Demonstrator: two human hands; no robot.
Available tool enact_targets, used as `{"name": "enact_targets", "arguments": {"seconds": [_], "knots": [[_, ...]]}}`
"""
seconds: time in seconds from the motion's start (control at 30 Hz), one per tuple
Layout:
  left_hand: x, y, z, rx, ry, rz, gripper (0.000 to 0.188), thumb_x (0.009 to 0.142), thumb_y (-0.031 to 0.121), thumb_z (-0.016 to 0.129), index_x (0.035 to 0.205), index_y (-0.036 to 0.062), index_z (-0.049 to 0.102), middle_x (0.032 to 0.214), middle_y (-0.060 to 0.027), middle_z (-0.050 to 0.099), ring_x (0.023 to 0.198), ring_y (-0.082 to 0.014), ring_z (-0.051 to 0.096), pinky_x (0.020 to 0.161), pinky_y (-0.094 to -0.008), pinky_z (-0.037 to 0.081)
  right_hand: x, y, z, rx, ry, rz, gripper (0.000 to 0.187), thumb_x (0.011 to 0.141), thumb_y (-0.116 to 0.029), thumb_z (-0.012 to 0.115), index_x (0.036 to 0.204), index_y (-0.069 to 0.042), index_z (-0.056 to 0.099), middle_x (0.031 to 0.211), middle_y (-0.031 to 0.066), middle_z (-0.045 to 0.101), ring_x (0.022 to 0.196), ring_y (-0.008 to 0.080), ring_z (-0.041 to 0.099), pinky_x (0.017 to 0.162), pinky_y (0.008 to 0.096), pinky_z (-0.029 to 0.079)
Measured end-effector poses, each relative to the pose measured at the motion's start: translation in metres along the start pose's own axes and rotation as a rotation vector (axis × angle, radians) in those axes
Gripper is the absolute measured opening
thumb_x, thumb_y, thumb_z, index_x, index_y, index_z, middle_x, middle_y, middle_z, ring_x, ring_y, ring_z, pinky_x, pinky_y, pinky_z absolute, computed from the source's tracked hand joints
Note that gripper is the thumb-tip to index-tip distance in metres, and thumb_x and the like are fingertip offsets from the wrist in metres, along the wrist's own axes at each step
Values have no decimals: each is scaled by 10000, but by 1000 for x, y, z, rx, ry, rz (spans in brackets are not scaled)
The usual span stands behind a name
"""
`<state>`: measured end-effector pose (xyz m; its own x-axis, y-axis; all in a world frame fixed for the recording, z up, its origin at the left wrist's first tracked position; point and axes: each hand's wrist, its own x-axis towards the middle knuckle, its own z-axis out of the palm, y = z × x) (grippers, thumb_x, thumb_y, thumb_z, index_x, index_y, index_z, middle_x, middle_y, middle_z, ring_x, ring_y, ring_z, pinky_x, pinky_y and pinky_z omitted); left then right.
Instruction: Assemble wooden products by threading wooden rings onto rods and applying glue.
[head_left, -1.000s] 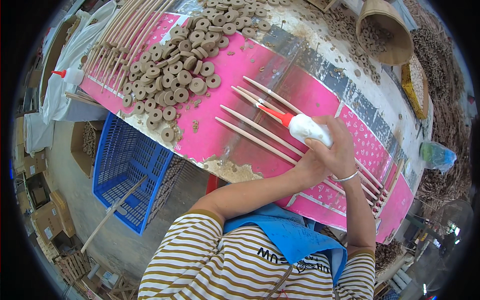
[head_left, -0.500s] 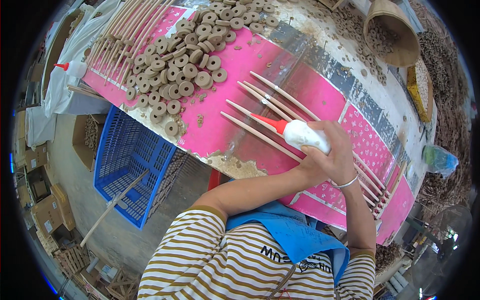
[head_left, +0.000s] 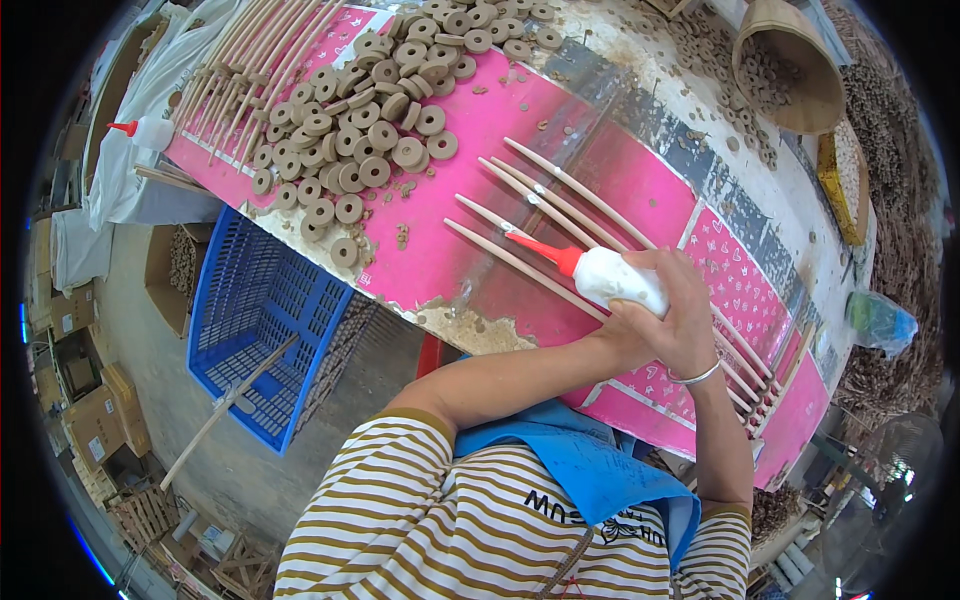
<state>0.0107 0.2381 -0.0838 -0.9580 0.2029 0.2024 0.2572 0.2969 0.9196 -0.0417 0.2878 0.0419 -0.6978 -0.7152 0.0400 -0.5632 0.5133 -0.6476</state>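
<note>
Glue (head_left: 532, 199) apparently being dabbed onto tapered wooden stick (head_left: 482, 212); white squeeze bottle (head_left: 622, 281) being pinched by right hand (head_left: 688, 310); grasp of left hand (head_left: 625, 342) unclear; nearest stick (head_left: 520, 266) probably needing glue next.

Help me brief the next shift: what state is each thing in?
Right hand: closed
Left hand: partly hidden, grip unclear
White bottle: held, tilted, nozzle on
Other bottle: red nozzle on
Near sticks: side by side
Rings: loosely piled
Bucket: open
Blue basket: open
</note>
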Motion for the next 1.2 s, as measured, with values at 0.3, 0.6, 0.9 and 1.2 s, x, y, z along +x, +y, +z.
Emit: {"name": "enact_targets", "arguments": {"seconds": [0.3, 0.6, 0.9, 1.2], "knots": [[1, 1, 1, 15, -10, 5, 408, 992, 256, 609, 1346, 55, 596, 1465, -178, 561, 1428, -353, 481, 1256, -603, 240, 2, 0, 14, 14, -13, -44, 538, 710, -252, 867, 1187, -60, 710, 1084, 150, 717, 1010, 353, 649, 925, 456, 494], [-2, -1, -2, 86, -51, 51, 374, 989, 270, 630, 1298, 61, 642, 1464, -172, 568, 1452, -347, 462, 1268, -621, 208, -1, 12, 8, 19, -77, -100, 524, 755, -298, 832, 1210, -68, 712, 1157, 150, 732, 1107, 367, 667, 990, 485, 499], [9, 3, -10, 187, -92, 33, 344, 985, 284, 650, 1250, 68, 689, 1462, -166, 574, 1477, -341, 443, 1281, -639, 176, -45, 40, -21, 424, 95, 36, 547, 841, -262, 839, 1322, -72, 659, 1253, 125, 689, 1244, 288, 629, 1124, 432, 448], [18, 35, -19, 809, -110, 156, 618, 1007, 333, 658, 1568, 132, 495, 1629, -110, 455, 1530, -308, 386, 1280, -636, 158, -257, 204, -148, 644, 1289, 555, 492, 920, -70, 794, 1371, -19, 605, 1254, 75, 684, 1099, 191, 684, 953, 349, 570]]}}
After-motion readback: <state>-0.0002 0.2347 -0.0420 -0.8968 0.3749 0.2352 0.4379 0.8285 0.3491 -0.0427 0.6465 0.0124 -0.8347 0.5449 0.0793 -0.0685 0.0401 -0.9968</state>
